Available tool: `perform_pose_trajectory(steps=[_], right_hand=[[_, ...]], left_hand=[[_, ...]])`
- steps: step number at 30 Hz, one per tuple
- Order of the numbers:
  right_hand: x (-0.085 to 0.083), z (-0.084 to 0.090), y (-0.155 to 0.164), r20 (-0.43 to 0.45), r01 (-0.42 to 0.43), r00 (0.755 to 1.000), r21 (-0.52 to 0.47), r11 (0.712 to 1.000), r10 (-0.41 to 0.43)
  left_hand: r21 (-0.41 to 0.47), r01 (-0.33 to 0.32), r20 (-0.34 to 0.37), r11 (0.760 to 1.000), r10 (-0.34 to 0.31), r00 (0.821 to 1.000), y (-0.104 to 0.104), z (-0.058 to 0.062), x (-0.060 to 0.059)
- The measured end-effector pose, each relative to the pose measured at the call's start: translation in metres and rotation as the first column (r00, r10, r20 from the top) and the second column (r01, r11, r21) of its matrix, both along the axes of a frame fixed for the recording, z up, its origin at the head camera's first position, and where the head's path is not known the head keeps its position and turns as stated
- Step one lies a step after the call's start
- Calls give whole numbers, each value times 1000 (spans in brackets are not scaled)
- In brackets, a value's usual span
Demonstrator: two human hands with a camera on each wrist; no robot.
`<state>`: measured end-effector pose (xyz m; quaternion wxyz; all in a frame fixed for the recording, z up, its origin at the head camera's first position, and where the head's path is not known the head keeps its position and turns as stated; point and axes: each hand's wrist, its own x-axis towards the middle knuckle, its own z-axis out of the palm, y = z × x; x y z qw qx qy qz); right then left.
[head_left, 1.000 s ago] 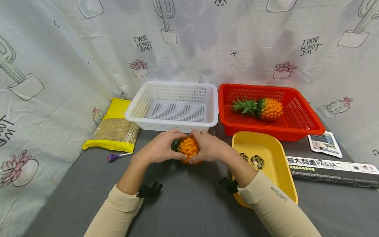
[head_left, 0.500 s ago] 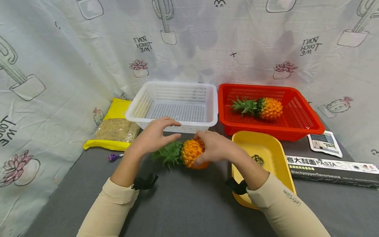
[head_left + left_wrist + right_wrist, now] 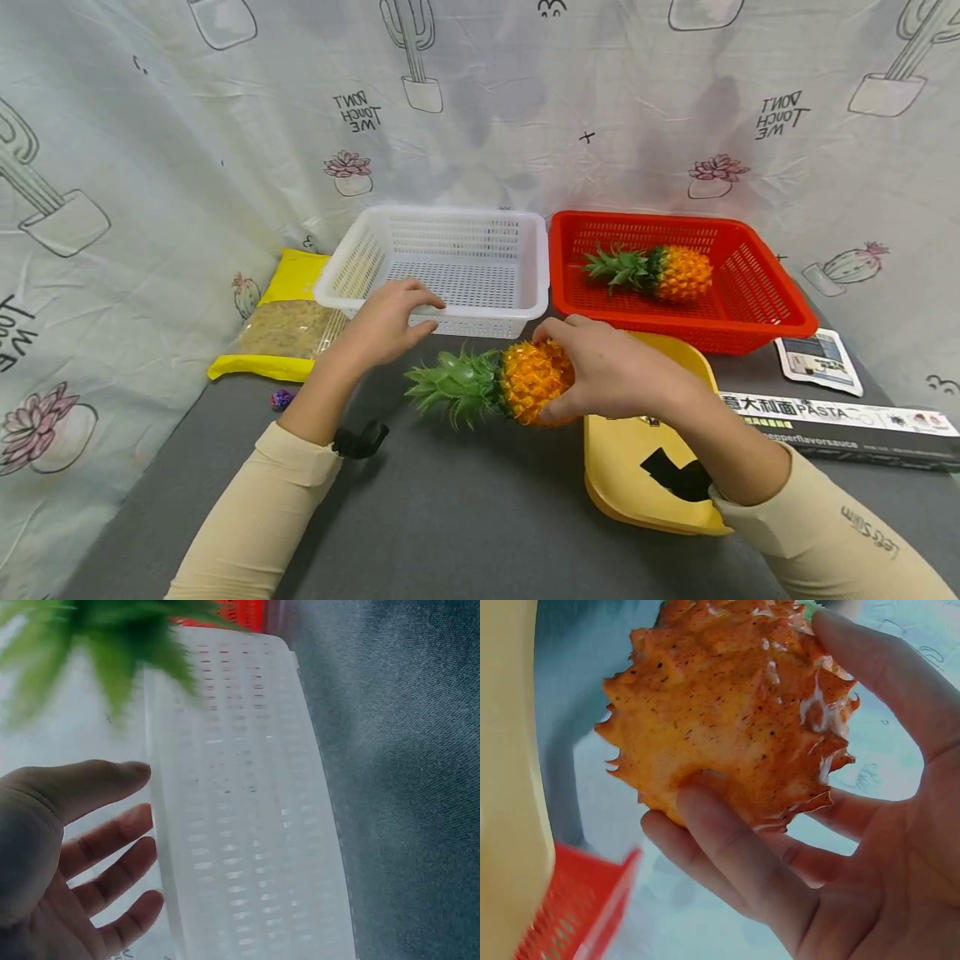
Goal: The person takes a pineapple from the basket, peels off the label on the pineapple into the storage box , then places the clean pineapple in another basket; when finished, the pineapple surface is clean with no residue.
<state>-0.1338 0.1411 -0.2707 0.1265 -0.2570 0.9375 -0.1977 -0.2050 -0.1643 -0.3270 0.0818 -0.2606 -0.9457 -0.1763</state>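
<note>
A small orange pineapple [image 3: 531,379] with green leaves [image 3: 457,385] is gripped at its base by my right hand [image 3: 611,367], its crown pointing left. In the right wrist view the fingers [image 3: 742,859] curl round the spiky orange body [image 3: 727,720]. My left hand [image 3: 390,325] is apart from the fruit, near the front rim of the white basket [image 3: 431,321], with fingers spread and nothing held. The left wrist view shows this hand [image 3: 82,847] beside the basket wall [image 3: 240,795], the blurred leaves [image 3: 97,645] above it.
Another pineapple [image 3: 682,273] lies in the red basket [image 3: 750,333]. A yellow tray [image 3: 630,492] sits under my right forearm. A pasta box [image 3: 862,429] and white packet [image 3: 821,362] lie at right. A yellow bag [image 3: 281,329] and lollipop [image 3: 282,399] lie at left.
My left hand has let go of the pineapple and drawn back to the left. The right hand has moved right with the pineapple, and its leaves now show. The yellow tray appears slightly shifted.
</note>
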Motion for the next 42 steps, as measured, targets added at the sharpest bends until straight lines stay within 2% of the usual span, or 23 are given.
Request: perform_pose_trajectory(steps=[7, 13, 18, 24, 42], right_hand=[[-6, 25, 24, -65, -18, 998, 20, 1000, 19], [-16, 43, 46, -81, 31, 996, 11, 999, -30], [-23, 52, 64, -142, 70, 988, 23, 997, -66], [-36, 55, 83, -167, 110, 981, 39, 993, -102], [-79, 44, 144, -32, 217, 975, -70, 974, -219]], left_hand=[[5, -18, -14, 1000, 18, 1000, -1, 0, -8], [10, -27, -9, 1000, 27, 1000, -2, -3, -12], [16, -15, -11, 1000, 15, 1000, -1, -4, -14], [15, -18, -13, 1000, 19, 1000, -1, -2, -15], [15, -17, 1, 1000, 17, 1000, 5, -1, -16]])
